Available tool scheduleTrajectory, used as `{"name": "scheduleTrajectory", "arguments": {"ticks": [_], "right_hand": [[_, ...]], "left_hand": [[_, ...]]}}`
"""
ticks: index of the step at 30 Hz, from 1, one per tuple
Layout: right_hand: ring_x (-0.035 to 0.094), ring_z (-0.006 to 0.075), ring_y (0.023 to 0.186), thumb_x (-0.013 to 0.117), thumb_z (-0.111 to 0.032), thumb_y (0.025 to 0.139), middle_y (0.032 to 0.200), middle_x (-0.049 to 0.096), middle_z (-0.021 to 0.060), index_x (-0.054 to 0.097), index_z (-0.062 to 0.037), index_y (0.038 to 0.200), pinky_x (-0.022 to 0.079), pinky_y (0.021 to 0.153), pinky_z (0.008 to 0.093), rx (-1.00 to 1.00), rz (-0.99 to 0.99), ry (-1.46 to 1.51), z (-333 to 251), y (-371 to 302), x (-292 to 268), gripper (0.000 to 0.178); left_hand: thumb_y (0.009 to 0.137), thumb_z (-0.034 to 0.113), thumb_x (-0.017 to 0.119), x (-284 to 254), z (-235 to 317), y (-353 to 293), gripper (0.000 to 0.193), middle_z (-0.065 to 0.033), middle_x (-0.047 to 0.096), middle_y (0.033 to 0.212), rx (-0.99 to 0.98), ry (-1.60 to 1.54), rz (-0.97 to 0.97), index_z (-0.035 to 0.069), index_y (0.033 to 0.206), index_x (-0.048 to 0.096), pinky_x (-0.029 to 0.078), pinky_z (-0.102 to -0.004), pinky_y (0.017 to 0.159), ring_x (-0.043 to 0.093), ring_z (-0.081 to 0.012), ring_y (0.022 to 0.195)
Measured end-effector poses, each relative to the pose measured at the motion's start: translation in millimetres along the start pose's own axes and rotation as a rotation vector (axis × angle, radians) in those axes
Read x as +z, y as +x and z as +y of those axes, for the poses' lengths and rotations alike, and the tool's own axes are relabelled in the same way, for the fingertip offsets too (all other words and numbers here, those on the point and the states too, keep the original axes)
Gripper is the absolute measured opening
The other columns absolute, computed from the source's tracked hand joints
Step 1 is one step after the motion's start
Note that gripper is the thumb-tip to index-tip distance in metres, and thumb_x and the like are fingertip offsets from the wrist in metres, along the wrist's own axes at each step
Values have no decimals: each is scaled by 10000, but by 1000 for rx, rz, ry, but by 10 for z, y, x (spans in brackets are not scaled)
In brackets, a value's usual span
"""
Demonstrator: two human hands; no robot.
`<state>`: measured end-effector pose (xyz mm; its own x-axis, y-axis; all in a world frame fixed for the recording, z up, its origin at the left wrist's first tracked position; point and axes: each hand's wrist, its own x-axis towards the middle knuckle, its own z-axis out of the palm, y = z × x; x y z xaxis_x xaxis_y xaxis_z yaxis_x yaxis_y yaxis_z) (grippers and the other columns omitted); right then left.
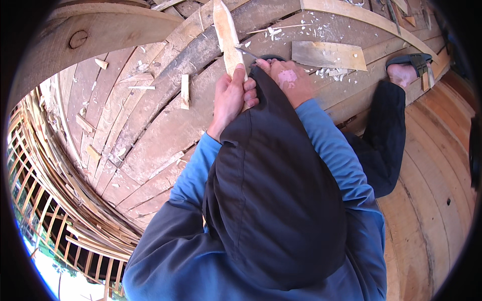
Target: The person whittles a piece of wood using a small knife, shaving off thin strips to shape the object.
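Observation:
My left hand [230,95] is closed around the lower end of a pale carved piece of wood [226,32], which points away from me and has a notched, tapering outline. The fingers of my right hand [291,80] are curled round a knife, whose handle is mostly hidden in the grip. Its thin dark blade [247,51] reaches left to the wood's right edge, just above my left thumb. Between my forearms rises my knee in dark trousers [281,190], hiding part of both wrists.
Shavings and chips lie over the plank floor [170,120]. Beyond my right hand is a flat board offcut [329,55]; a small wood block [185,92] lies left of my left hand. My sandaled foot [409,72] rests at right. Long strips [65,165] and a slatted railing [37,200] stand at left.

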<state>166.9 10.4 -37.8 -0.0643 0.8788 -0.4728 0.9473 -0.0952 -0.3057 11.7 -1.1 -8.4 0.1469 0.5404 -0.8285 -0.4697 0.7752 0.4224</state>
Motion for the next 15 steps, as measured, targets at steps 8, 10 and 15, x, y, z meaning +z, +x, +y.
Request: {"name": "scheduleTrajectory", "arguments": {"ticks": [8, 10, 15], "right_hand": [[642, 433, 1100, 430, -393, 1062, 1187, 663, 256, 590, -26, 1266, 502, 954, 477, 102, -150, 349, 270, 118, 500, 449], [641, 428, 1127, 456, -334, 1058, 1226, 656, 260, 547, -37, 1364, 496, 969, 464, 49, -247, 397, 382, 343, 653, 437], [675, 415, 1083, 526, -189, 1038, 1240, 663, 239, 471, -114, 1460, 531, 897, 451, -100, -220, 490, 135, 165, -17, 433]], "left_hand": [[1075, 306, 497, 72, 11, -13, 234, 5, 493, 679, -109, -150, -79, 76, 1053, 462, 400, -258, 427, 435, -87, 485], [1076, 303, 489, 6, 18, 105, 215, -6, 505, 697, -91, -152, -60, 92, 1098, 458, 410, -276, 433, 449, -109, 497], [1076, 312, 481, -170, 39, 251, 247, -13, 524, 722, -50, -199, -94, 66, 1064, 498, 417, -268, 447, 472, -107, 521]]}}
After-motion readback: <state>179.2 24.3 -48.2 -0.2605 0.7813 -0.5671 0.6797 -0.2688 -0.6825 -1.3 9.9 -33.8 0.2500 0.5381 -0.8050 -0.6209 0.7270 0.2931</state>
